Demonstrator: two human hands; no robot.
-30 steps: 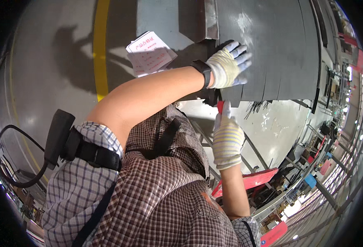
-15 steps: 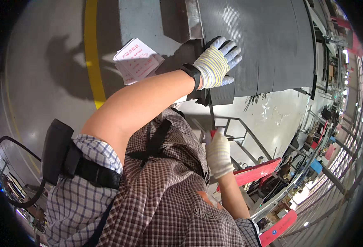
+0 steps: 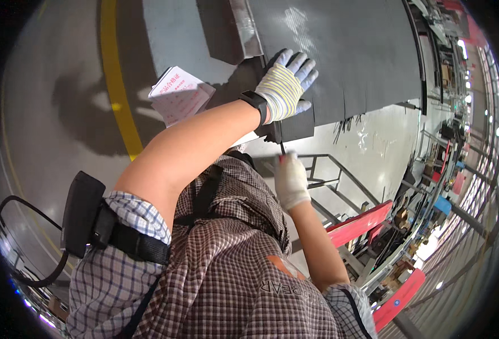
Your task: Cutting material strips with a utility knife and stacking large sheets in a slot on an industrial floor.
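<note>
- Dark grey sheet [image 3: 351, 62]: at one o'clock from the view's centre.
- Left hand [image 3: 286, 89]: laid palm-down on the sheet, fingers apart.
- Right hand [image 3: 292, 183]: three o'clock, near centre, fingers clamped on a red-handled tool [image 3: 282, 159].
- Papers [image 3: 177, 95]: between ten and eleven o'clock.

There is room over the grey sheet [image 3: 357, 62], right of the left hand [image 3: 286, 89]. Left of that hand, the metal bar [image 3: 245, 34] and arm [image 3: 204, 138] block the way.

Head-worn left fisheye, looking down over checked apron [image 3: 227, 271] onto dark sheet material [image 3: 345, 62], close.
</note>
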